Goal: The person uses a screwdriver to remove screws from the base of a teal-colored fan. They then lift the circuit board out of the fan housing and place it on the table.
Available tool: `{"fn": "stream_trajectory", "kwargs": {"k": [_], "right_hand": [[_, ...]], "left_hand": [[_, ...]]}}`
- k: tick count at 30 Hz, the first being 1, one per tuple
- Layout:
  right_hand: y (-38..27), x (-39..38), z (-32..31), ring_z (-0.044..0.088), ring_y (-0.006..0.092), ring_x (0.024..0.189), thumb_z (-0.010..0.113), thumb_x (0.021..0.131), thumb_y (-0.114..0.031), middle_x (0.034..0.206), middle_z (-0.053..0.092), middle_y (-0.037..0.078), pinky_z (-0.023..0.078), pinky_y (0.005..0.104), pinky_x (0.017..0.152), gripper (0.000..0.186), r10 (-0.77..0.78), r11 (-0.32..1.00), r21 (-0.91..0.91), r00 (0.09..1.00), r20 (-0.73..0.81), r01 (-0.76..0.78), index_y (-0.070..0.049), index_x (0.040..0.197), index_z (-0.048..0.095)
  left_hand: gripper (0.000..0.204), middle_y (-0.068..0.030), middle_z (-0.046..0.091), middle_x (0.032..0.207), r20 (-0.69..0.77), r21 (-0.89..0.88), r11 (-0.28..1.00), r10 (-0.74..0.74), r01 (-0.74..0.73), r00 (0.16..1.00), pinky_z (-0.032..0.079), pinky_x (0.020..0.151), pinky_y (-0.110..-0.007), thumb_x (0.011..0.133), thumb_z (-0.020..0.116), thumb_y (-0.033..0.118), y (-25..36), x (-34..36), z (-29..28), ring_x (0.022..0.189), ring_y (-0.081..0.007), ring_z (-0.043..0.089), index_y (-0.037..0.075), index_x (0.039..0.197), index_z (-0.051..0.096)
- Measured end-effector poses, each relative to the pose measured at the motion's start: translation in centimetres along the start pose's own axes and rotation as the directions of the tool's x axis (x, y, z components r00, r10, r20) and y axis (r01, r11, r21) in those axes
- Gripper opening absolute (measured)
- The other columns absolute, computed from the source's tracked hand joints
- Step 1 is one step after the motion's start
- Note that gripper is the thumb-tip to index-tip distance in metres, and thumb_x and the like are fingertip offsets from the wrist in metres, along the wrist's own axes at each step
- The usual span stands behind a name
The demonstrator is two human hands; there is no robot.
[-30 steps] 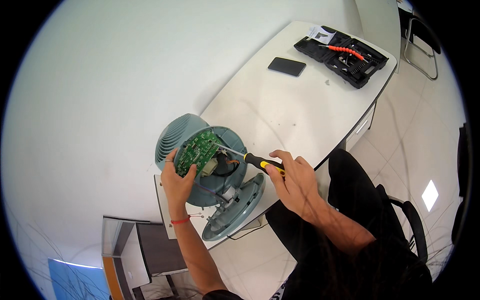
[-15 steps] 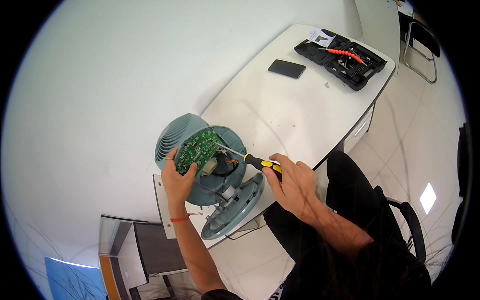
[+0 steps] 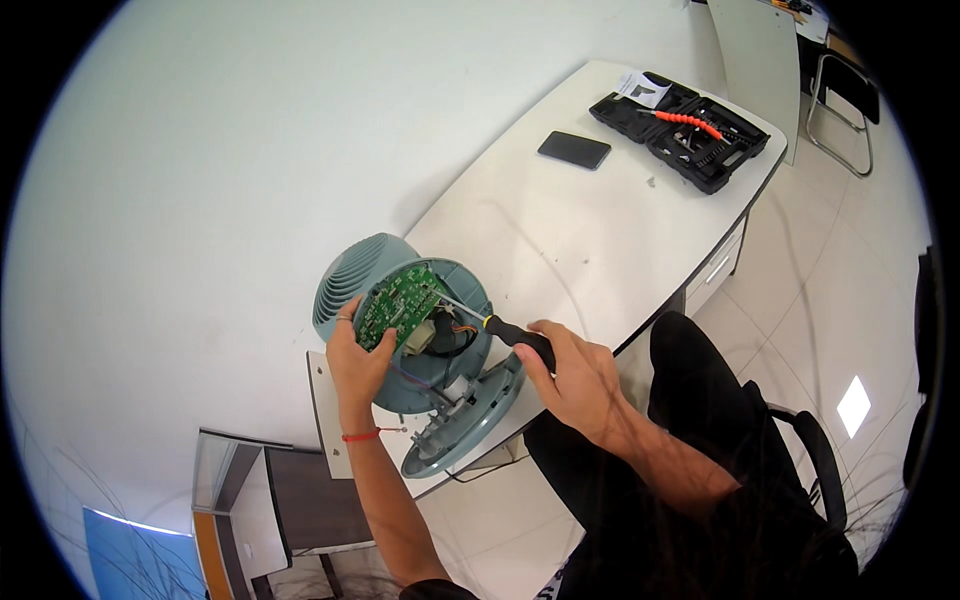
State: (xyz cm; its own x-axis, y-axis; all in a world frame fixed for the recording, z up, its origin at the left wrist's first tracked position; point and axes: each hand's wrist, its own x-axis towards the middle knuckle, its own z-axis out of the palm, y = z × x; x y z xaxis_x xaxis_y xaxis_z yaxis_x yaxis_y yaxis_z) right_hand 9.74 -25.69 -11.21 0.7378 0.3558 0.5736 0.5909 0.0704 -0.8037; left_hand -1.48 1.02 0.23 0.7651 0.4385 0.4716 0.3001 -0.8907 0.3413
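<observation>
Screwdriver (image 3: 522, 340) sat, in the head view, within the closed right hand (image 3: 582, 380), its shaft running forward and leftward from that grip to the near right edge of a green circuit board (image 3: 402, 303); whether the tip touched the board could not be told; the left hand (image 3: 360, 368) was part-closed, thumb at the board's lower edge and fingers by the rim of a round grey-green housing (image 3: 470, 278), so the board lay just ahead of that hold; a ribbed grille (image 3: 348, 280) stood beyond the left fingers, wires (image 3: 463, 328) hung right of the left thumb, and a round cover (image 3: 487, 420) tilted between the two grips; the board looked light, stiff and fragile, best taken by its edges, clear of the small parts; the housing seemed to be smooth, hard plastic, rather slippery, firmest at its rim; the screwdriver's thick handle probably offered sure purchase.
</observation>
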Motion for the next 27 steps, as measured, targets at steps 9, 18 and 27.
{"fn": "stream_trajectory", "kwargs": {"k": [9, 18, 27], "right_hand": [[-0.6, 0.8, -0.4, 0.069, 0.0244, 0.071, 0.075, 0.090, -0.002, 0.097, 0.065, 0.013, 0.056, 0.0323, 0.062, 0.033, 0.059, 0.976, 0.217, 0.990, -0.129, -0.030, -0.002, 0.123, 0.071], [0.0, 1.3, -1.0, 0.069, 0.0273, 0.089, 0.075, 0.085, 0.002, 0.107, 0.061, 0.014, 0.057, 0.0343, 0.076, 0.038, -0.001, 0.986, 0.164, 0.992, -0.129, 0.023, -0.007, 0.123, 0.073], [0.2, 1.6, -2.5, 0.066, 0.0173, 0.078, 0.074, 0.083, 0.004, 0.101, 0.063, 0.010, 0.054, 0.0282, 0.069, 0.036, 0.036, 0.974, 0.226, 0.982, -0.187, 0.007, -0.006, 0.118, 0.074]], "left_hand": [[0.057, -0.0184, 0.074, 0.112, -0.017, -0.033, 0.999, 0.007, -0.008, 1.000, 0.056, 0.091, -0.037, 0.080, 0.080, 0.005, 0.3, 0.0, 0.0, 0.102, -0.0293, 0.074, 0.000, 0.134, 0.061], [0.059, -0.0199, 0.072, 0.118, 0.057, -0.080, 0.997, 0.008, -0.003, 0.998, 0.055, 0.094, -0.038, 0.083, 0.080, 0.005, 0.6, 0.2, -0.7, 0.108, -0.0291, 0.071, -0.001, 0.137, 0.058], [0.058, -0.0201, 0.064, 0.137, -0.053, -0.063, 0.996, 0.062, -0.065, 0.997, 0.050, 0.108, -0.040, 0.090, 0.075, 0.006, 1.5, -1.0, -2.7, 0.125, -0.0292, 0.063, -0.002, 0.144, 0.055]]}}
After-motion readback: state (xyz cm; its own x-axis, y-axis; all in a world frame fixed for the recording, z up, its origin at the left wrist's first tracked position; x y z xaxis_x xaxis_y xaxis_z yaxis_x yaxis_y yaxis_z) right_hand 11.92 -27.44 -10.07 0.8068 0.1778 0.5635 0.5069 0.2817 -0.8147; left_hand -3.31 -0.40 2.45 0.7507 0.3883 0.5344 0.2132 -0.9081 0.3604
